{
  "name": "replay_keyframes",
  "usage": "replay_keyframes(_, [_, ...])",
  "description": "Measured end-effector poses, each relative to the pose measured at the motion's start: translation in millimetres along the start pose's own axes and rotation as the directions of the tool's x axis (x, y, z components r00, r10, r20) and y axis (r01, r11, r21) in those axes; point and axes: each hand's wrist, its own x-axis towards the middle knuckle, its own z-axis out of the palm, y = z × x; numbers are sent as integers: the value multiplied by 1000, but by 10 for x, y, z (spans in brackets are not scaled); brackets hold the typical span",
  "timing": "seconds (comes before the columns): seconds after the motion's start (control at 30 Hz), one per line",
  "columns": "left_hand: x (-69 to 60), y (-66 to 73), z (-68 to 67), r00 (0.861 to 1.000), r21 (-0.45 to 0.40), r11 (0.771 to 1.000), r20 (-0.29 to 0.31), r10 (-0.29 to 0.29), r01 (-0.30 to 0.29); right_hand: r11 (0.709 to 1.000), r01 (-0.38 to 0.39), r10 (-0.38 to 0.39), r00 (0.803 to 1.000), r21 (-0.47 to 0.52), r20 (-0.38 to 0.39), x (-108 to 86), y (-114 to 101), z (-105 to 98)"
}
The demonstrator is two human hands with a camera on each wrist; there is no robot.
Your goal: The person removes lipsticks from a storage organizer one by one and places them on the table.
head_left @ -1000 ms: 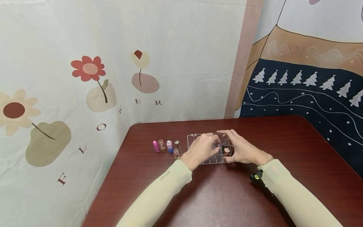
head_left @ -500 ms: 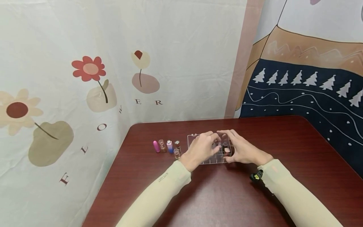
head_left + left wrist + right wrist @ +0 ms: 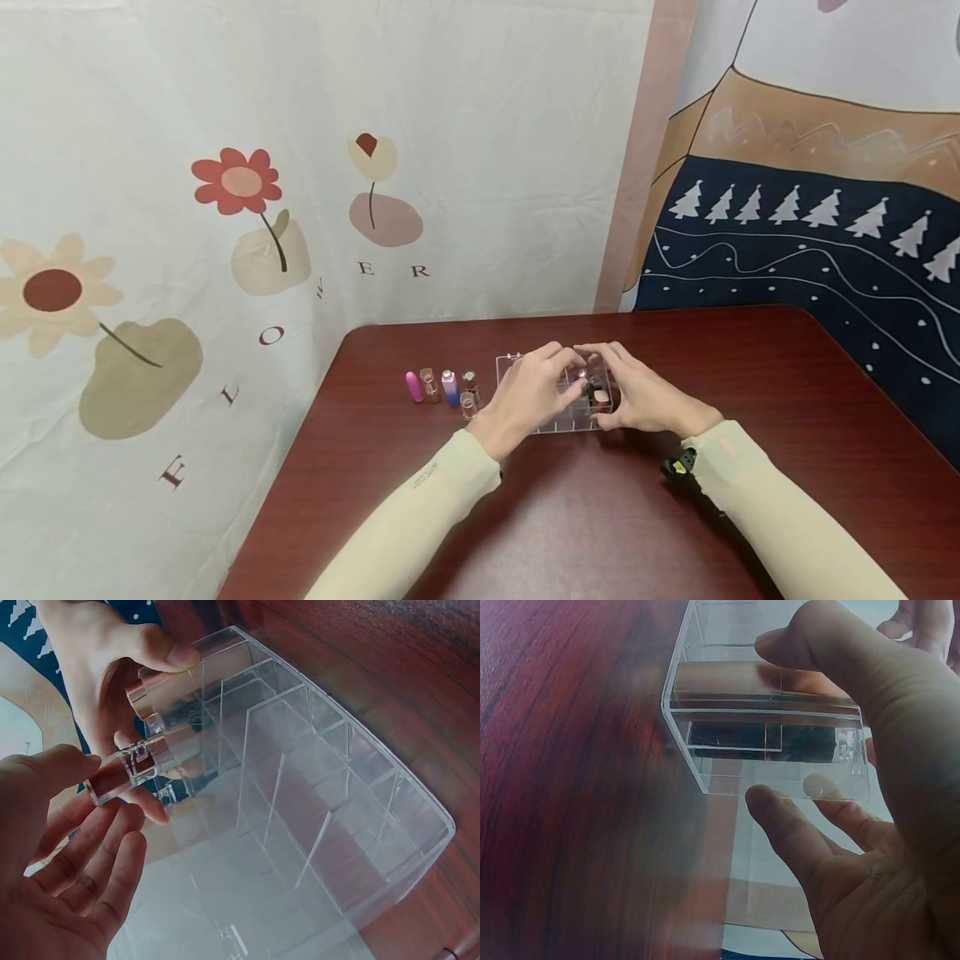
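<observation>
My left hand [image 3: 525,396] pinches a small clear-ended tube [image 3: 112,778] with a dark reddish part between thumb and fingers; the tube's other end lies at the mouth of a cell in the clear divided organizer [image 3: 330,851]. At the organizer's right end, my right hand [image 3: 645,398] grips with the thumb on one side and fingers on the other. Beside my right thumb, a rose-gold tube [image 3: 727,681] lies in one cell, and a dark tube [image 3: 802,742] occupies a neighbouring cell. My left hand covers much of the organizer in the head view.
Left of the organizer stand a pink tube [image 3: 414,387], a clear-capped tube [image 3: 429,385], a pink-and-blue tube [image 3: 450,387], a dark tube [image 3: 470,383] and a short clear-topped one [image 3: 468,407]. Behind the dark red table [image 3: 585,517] hangs a printed cloth [image 3: 495,167].
My left wrist has shifted slightly left and nearer, while its fingertips have risen a little over the organizer. My right hand has stayed in place.
</observation>
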Motion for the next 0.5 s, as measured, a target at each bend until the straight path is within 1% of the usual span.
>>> replay_keyframes(0.23, [-53,-16,-86,995,-12,999,-88,42,-43,1000,-3,2,1000,10,6,5,-12,7])
replay_keyframes(0.5, [-125,-68,-193,983,-14,996,-167,81,-85,999,-5,5,1000,43,1,-1,-10,-4])
